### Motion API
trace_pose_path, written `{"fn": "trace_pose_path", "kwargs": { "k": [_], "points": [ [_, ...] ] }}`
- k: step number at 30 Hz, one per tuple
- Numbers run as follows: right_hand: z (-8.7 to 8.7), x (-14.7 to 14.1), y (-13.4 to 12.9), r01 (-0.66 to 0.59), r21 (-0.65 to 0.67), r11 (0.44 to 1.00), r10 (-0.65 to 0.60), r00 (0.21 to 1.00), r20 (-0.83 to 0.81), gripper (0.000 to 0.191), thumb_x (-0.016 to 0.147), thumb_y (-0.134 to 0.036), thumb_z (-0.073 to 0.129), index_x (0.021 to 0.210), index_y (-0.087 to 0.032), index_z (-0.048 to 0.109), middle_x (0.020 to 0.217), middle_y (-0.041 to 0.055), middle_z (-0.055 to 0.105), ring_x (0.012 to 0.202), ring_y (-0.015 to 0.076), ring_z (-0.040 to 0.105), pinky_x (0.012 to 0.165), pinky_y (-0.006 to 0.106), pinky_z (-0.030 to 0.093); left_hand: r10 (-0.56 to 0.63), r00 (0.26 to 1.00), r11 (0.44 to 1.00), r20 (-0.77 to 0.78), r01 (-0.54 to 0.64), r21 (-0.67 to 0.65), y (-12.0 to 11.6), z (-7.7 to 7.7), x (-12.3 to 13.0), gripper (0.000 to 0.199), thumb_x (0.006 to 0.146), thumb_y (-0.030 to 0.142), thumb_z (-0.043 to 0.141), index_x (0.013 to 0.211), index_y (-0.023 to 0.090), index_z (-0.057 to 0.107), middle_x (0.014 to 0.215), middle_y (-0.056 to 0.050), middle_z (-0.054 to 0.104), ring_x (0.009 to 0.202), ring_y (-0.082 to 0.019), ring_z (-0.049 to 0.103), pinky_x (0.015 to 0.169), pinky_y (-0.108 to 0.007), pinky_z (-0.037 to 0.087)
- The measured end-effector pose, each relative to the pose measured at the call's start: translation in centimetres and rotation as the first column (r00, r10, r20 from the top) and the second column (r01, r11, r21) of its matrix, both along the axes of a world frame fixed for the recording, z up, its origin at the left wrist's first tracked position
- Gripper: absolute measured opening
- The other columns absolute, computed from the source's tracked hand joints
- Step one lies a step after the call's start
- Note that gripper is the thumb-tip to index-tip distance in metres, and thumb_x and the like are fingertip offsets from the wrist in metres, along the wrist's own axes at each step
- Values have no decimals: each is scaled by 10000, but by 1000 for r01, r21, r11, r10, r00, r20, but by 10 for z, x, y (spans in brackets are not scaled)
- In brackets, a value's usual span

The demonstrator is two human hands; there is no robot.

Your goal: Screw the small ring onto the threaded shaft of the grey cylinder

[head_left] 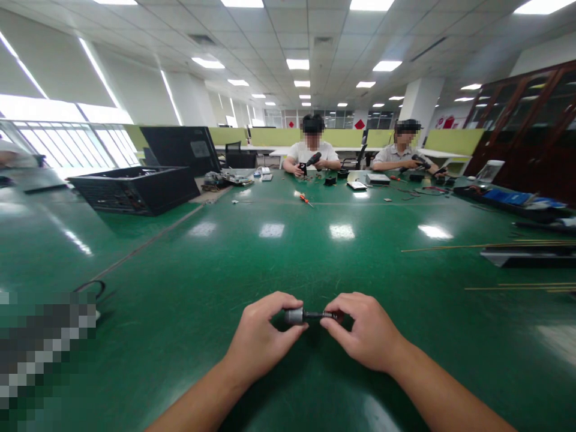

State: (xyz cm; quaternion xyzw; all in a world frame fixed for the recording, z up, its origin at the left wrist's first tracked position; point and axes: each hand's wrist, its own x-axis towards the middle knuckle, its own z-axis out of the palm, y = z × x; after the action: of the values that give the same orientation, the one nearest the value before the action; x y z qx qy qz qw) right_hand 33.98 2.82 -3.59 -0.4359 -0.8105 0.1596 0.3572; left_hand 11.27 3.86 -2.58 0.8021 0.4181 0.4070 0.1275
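Left hand [258, 339] pinches metal cylinder [296, 316], right hand [371, 333] pinches shaft [314, 315] near blurred end, perhaps steadying both, well short of worktop's [297, 258] far edge.

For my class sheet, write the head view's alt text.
A person's left hand pinches a grey cylinder, right hand the end of its dark shaft, over a green table. Across it, two people hold dark tools.
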Motion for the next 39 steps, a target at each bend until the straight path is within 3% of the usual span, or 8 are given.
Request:
{"fn": "trace_pose_path", "kwargs": {
  "k": [39],
  "points": [
    [4,8,4,9,15,1000,-9,1000,15,48,843,-238,662,876,-211,682,803,9,684,736,173,608,701,302,409,11,1000,1000,-14,-12,-28,3,0,-5,226,740,208,756,956,209,689,931,-30,727,852,-186,688,788,-307,549]
  ]
}}
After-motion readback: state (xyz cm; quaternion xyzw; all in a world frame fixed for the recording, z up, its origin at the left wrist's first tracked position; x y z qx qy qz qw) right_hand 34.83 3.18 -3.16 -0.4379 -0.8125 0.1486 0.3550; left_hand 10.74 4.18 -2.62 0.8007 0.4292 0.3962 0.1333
